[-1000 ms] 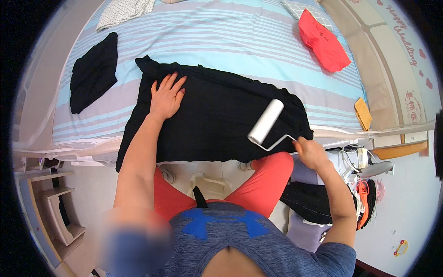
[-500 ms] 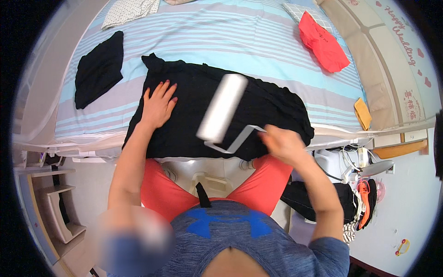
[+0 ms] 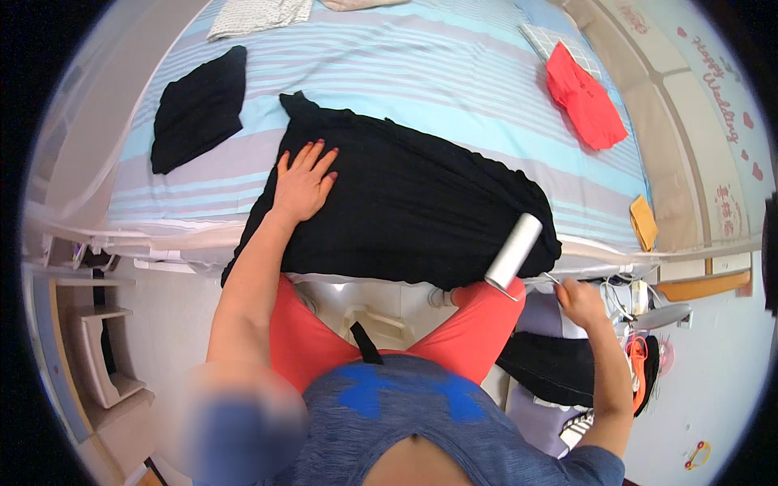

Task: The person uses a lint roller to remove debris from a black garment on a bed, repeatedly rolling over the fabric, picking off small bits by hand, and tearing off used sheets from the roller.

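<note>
since half a second ago, lint roller (image 3: 514,251) swung from mid-garment down to the near right hem of the black garment (image 3: 413,202), right hand (image 3: 580,301) clamped on its handle just beside it. left hand (image 3: 304,182) flat, fingers apart, pressing the cloth's left part. beyond, striped bed (image 3: 421,73) with a folded black cloth (image 3: 198,109) and red cloth (image 3: 585,97).
</note>
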`<state>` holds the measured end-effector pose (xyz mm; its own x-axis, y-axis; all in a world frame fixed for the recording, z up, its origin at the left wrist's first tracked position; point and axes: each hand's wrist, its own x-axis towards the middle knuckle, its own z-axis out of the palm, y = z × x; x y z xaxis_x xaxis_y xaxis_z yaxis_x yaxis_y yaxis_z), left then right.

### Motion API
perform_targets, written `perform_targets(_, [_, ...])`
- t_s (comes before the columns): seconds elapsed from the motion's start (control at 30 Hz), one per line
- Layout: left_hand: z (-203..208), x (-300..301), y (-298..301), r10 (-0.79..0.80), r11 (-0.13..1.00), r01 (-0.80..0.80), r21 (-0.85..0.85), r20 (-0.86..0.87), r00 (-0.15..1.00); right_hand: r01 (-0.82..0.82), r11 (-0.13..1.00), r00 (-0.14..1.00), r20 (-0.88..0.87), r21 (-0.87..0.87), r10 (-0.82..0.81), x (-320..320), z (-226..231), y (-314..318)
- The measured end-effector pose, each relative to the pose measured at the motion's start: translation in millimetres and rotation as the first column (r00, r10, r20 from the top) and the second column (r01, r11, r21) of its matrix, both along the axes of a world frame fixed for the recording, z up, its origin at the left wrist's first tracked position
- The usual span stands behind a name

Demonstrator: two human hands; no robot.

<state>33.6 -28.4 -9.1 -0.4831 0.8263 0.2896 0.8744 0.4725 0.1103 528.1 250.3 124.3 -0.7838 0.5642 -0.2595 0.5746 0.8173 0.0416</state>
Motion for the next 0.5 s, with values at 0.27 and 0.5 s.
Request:
perform_targets(0.27, [27,34,-54,-0.11,0.98,0.098,0.171,0.058,0.992,0.1,0.989,0.95,-0.285,-0.108,-0.128,2,42,-11])
perform_targets(0.5, [-1,-5,-50,0.158,0.984,-0.164,0.07,0.086,0.984,-0.297,0.924,0.916,-0.345,-0.24,0.205,-317,-42,-98])
